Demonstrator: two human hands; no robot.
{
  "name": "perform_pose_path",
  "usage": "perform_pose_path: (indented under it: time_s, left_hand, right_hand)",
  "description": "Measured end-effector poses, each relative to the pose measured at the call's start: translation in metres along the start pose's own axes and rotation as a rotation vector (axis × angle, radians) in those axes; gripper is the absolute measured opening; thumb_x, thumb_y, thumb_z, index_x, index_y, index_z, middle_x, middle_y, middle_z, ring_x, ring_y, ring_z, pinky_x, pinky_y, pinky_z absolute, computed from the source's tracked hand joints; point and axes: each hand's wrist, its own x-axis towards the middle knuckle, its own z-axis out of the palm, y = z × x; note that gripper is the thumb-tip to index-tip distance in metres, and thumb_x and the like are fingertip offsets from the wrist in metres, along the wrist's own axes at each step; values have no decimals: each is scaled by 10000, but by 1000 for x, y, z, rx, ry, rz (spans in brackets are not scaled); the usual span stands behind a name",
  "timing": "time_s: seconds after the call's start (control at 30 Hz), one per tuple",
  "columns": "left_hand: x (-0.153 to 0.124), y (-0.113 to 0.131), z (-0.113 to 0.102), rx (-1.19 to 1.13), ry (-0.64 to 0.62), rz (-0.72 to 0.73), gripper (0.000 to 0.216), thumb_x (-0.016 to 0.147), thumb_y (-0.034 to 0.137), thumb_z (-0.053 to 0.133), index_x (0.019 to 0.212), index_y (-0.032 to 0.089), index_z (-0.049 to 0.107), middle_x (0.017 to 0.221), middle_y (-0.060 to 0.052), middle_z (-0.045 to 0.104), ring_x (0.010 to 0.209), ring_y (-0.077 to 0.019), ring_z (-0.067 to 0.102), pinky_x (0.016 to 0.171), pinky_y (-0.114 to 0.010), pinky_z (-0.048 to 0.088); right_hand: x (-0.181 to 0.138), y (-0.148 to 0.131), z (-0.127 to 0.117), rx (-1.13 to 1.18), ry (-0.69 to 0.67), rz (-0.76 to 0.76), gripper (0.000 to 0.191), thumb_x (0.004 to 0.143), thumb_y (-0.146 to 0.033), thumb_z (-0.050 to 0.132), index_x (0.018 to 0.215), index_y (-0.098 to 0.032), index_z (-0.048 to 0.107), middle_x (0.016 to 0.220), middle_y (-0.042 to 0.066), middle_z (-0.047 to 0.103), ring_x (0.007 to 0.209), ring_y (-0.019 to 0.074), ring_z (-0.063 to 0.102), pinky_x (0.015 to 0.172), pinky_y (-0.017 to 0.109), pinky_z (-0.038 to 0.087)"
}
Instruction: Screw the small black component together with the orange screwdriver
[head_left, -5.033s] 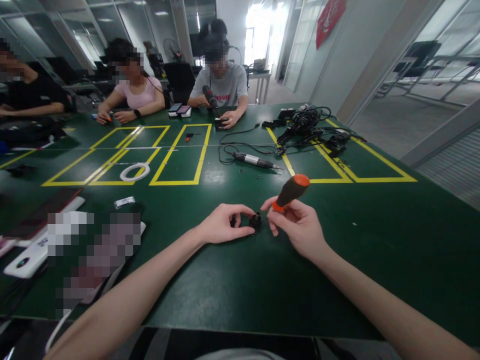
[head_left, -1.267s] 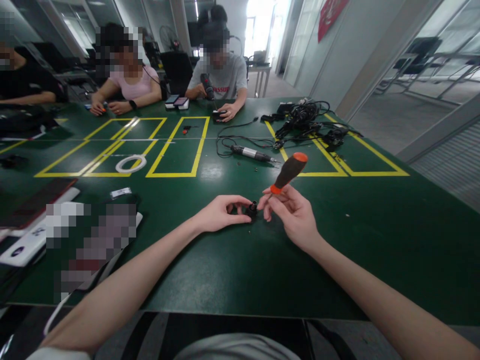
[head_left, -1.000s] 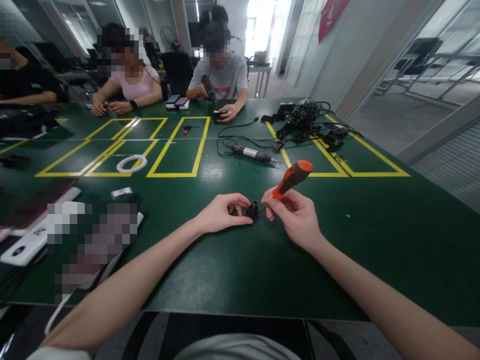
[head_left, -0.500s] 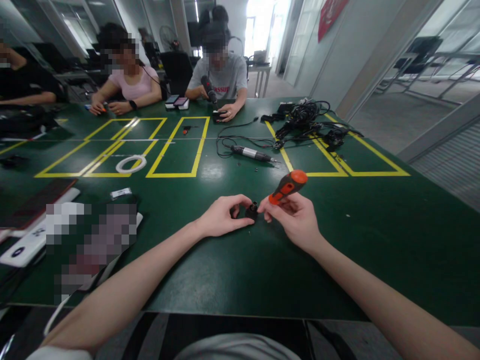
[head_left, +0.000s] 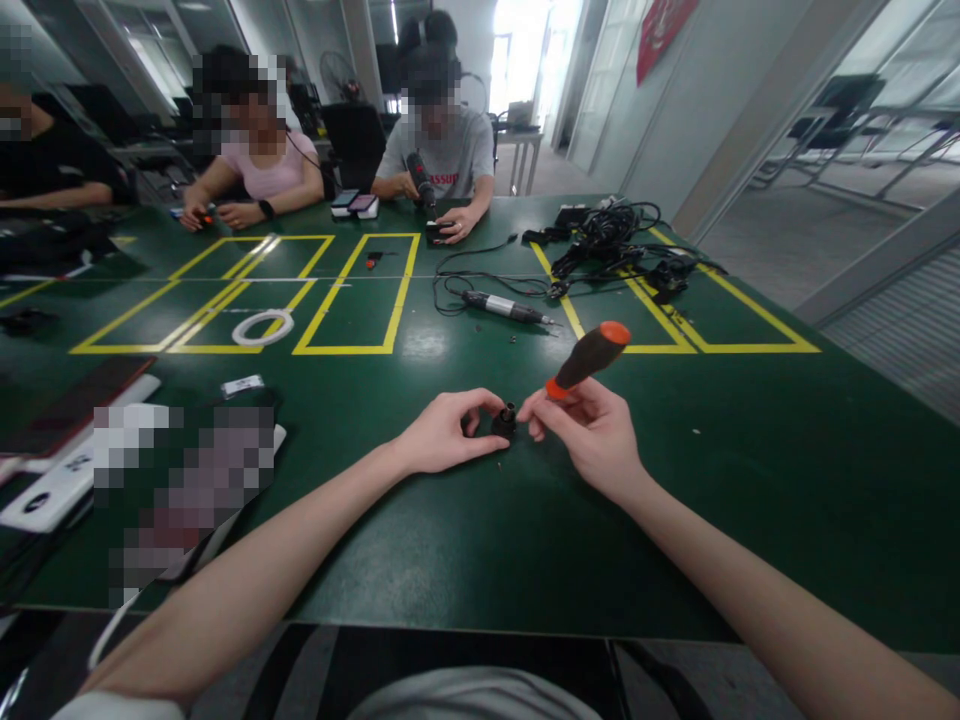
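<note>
Left hand (head_left: 450,432): thumb and fingers closed around a small black part (head_left: 505,424), which sits on the green table (head_left: 420,560) at mid-scene, a narrow cylinder projecting from its top. Right hand (head_left: 596,432): fingers clamped on a screwdriver (head_left: 590,360) with a dark and orange handle, tilted, butt end up and to the right; fingertips just beside the part. Shaft and tip too small or hidden; cannot tell whether the tip touches the part. Farther off, a black and silver pen-shaped tool (head_left: 506,307) lies with its cord; beyond it to the right, a heap of black cables (head_left: 611,240). To the left, a white ring (head_left: 238,330) lies across yellow tape lines (head_left: 341,351). Far side: a person in a grey shirt (head_left: 446,150) grips a dark power tool (head_left: 421,182).
</note>
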Motion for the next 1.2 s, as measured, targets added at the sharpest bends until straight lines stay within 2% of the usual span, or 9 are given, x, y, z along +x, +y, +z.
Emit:
perform_pose_path:
  time_s: [0.1,0.23,0.37,0.47,0.57,0.77,0.93,1.03,1.2]
  left_hand:
    - [0,0,1,-25,12,-17,419,806,399,799,1131,184,644,899,7,669,641,-99,500,640,-245,422]
    - [-1,0,0,-44,-5,-12,368,822,399,786,1074,170,647,836,21,635,649,-101,494,634,-241,409]
    - [0,2,-1,-40,-19,4,349,826,404,781,1054,167,662,796,36,597,655,-101,476,643,-240,404]
    - [1,1,-1,-42,-17,1,352,818,403,784,1055,169,671,784,40,576,656,-101,463,645,-238,407]
    - [1,0,-1,-50,-16,-10,379,807,410,792,1077,170,677,776,42,567,654,-101,456,640,-234,404]
    - [1,-1,-1,-42,-15,-19,390,808,416,792,1089,167,686,771,41,561,646,-100,438,628,-235,386]
    - [2,0,-1,-40,-24,-14,388,815,416,784,1095,168,680,769,40,558,648,-102,436,627,-235,391]
    - [1,0,0,-42,-20,-6,393,817,425,780,1099,171,677,766,41,559,644,-102,442,626,-236,390]
    - [1,0,0,-38,-15,1,384,817,414,784,1090,167,676,751,48,547,632,-98,442,614,-231,382]
  right_hand:
    - [1,0,-1,-26,7,-14,354,820,-516,838,755,-209,676,782,40,735,561,141,620,519,299,578]
    - [2,0,-2,-17,-15,-34,348,835,-525,826,753,-201,726,722,25,697,528,128,593,496,285,552]
    - [2,1,0,49,-75,-23,354,911,-548,746,859,-198,746,750,45,739,564,141,644,522,281,574]
    - [0,2,1,86,-63,-23,328,888,-522,781,943,-207,707,799,46,771,575,141,658,527,273,578]
    - [-1,3,1,36,-28,3,337,855,-508,817,871,-211,660,778,41,769,569,140,647,543,279,583]
    - [1,0,-2,-22,-10,-23,355,828,-528,835,777,-207,691,776,32,702,563,134,612,495,278,559]
    - [2,1,-1,19,-75,-7,385,899,-586,742,902,-201,726,738,42,718,557,155,644,523,308,578]
    - [1,2,-1,52,-87,-3,367,883,-557,774,958,-209,685,778,41,753,581,155,665,566,309,599]
    - [1,3,-2,5,-60,-18,339,873,-513,801,831,-205,667,768,33,740,572,138,645,561,287,587]
